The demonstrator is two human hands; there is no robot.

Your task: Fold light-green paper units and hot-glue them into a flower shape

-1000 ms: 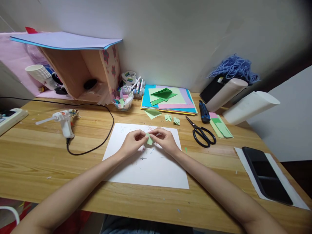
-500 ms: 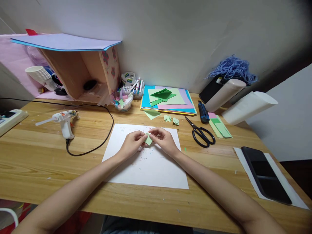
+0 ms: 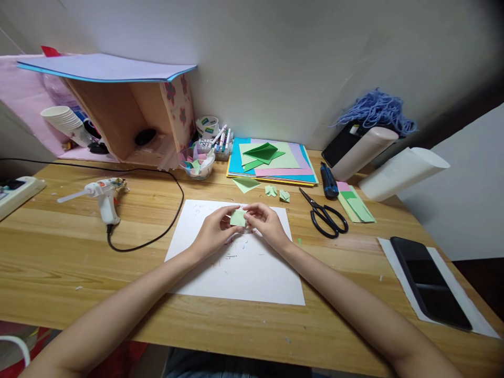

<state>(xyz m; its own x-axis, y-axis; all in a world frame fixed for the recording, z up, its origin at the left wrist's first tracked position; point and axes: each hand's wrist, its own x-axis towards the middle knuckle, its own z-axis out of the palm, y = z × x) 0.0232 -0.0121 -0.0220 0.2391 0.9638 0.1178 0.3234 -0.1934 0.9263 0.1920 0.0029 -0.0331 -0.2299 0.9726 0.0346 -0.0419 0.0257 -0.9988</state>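
Slip: the small green slip (image 3: 238, 218) has turned between the fingers; half a second ago it was tilted with a corner toward the person, and now it shows a broad, nearly level face.
Meaning: this looks like a change of hold on a piece being worked, which is neither let go nor set down.
Place: the slip is held above the upper part of the white sheet (image 3: 236, 278), between the two hands.
Left hand: the left hand (image 3: 214, 228) holds the slip's left side, fingers at the top edge, thumb near the bottom edge, a narrow hold spanning the slip.
Right hand: the right hand (image 3: 268, 223) pinches the right edge closely between thumb and fingers.
Arms: both forearms slant inward from the lower corners, wrists over the sheet; whether the hands rest on it, I cannot tell.
Beyond: two folded pieces (image 3: 271, 191) and a triangle (image 3: 246, 184) lie past the sheet, scissors (image 3: 323, 215) to the right.
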